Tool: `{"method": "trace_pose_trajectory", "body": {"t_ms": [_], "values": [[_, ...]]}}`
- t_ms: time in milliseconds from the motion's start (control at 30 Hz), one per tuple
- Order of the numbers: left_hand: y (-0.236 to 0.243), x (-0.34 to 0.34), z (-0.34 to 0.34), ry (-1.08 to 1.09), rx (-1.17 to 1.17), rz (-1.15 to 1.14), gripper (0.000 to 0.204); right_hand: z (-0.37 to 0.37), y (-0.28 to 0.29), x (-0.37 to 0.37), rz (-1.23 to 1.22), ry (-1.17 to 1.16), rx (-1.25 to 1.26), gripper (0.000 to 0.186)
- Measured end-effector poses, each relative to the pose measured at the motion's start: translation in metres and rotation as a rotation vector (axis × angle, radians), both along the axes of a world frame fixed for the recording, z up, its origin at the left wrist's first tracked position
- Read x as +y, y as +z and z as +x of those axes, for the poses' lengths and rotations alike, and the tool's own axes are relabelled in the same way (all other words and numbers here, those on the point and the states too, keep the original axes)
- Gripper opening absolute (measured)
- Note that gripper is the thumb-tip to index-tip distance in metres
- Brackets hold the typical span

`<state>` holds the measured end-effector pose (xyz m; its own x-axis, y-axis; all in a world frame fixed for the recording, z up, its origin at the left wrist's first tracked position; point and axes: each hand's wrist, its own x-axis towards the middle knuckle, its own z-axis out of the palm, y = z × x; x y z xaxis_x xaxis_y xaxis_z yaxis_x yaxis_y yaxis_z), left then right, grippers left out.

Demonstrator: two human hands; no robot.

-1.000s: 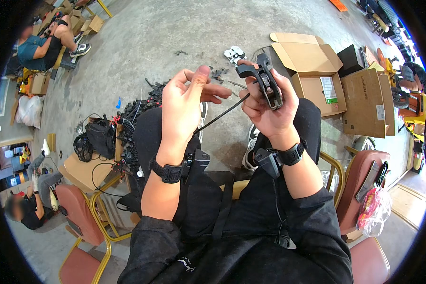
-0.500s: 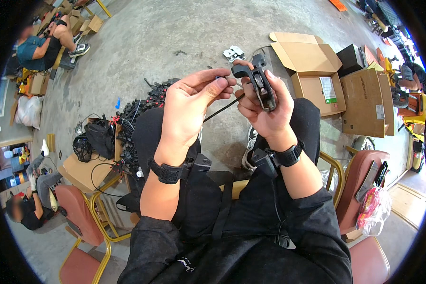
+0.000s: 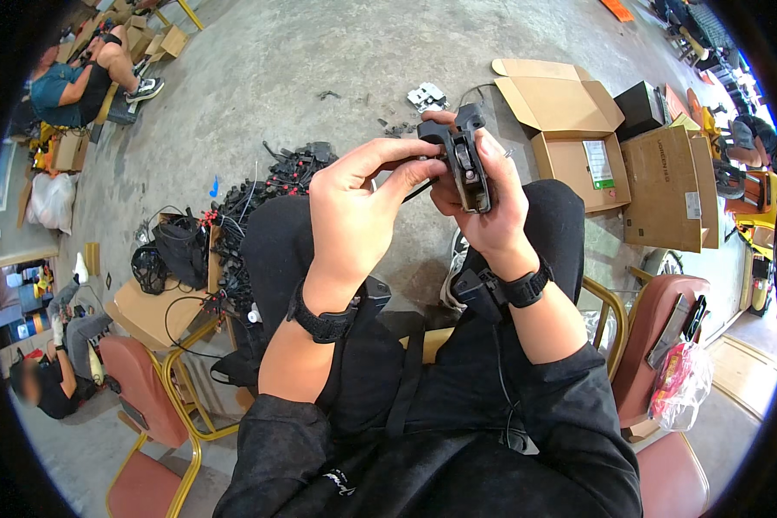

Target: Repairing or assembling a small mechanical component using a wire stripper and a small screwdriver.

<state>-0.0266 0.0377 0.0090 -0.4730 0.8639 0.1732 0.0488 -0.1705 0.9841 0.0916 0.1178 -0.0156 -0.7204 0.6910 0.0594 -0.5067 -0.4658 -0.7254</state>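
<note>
My right hand (image 3: 501,198) grips a black mechanical part (image 3: 464,164) with a lever and some bare metal, held upright above my knees. My left hand (image 3: 352,205) has thumb and index finger pinched against that part's left side, near a thin black cable (image 3: 419,190); what is between the fingertips is too small to make out. Both wrists wear black straps with small black housings. Behind my hands, a pile of black cables and small parts (image 3: 298,161) lies on the floor, with a white-grey plastic piece (image 3: 426,97) farther back.
An open cardboard box (image 3: 570,95) and a larger carton (image 3: 656,194) stand at right. Red-padded chairs (image 3: 142,384) with yellow frames flank me, one holding a plastic bag (image 3: 682,388). A black bag (image 3: 181,250) lies at left. Other people (image 3: 78,95) sit at left and far right.
My left hand has moved right and closed into a pinch against the part in my right hand. My right hand has shifted slightly down, the part turning more upright.
</note>
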Motion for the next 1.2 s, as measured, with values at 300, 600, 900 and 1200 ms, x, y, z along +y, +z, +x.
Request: {"method": "trace_pose_trajectory", "body": {"t_ms": [300,600,900,1200], "values": [[-0.0056,0.0033,0.0001,0.079,0.216,0.104,0.015,-0.0012,0.0018,-0.0020,0.019,-0.017,-0.026,0.047],[-0.0049,0.0038,0.0067,0.147,0.256,0.144,0.019,-0.0035,-0.0020,-0.0050,-0.169,0.120,0.044,0.053],[-0.0040,0.0063,0.0050,0.173,0.426,0.147,0.016,-0.0041,-0.0037,-0.0069,-0.196,0.145,0.026,0.055],[0.0000,0.0052,0.0052,0.172,0.636,0.176,0.017,-0.0039,-0.0038,-0.0061,-0.260,0.145,0.043,0.053]]}}
